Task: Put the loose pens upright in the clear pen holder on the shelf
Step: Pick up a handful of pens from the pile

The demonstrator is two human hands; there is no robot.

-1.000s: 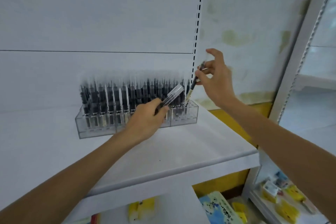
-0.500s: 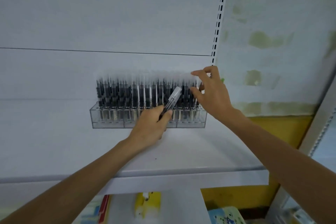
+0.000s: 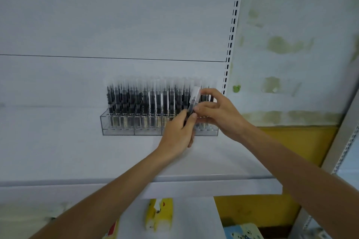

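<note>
— What worries you here?

— The handover. The left hand has its fingers curled round the lower barrel of the loose pen, in front of the right end of the clear pen holder. The pen leans, cap end up and tipped to the right. The right hand reaches in from the holder's right side with fingers bent and the thumb tip against the barrel. Whether it really pinches the pen or only touches it, I cannot tell from here.

— So it could drop?

— I'd guess so, if one hand lets go before the other has it. It would land on the shelf in front of the holder, or roll off the edge. The other risk is the row itself. The standing pens are packed tight, so pushing one in at a slant could knock its neighbours askew or jam it between two caps. The holder also looks light, so a hard push might slide it back.

— How full is it?

— Nearly full from its left end to where the hands cover it. The pens have dark barrels and clear caps, all upright, several rows deep. Thin walls divide the front. The right end is hidden behind the hands, so I can't see which slot is free.

— Anything else nearby?

— Below the holder, under the shelf, there is a yellow packet. To the holder's right stands a slotted upright rail.
</note>
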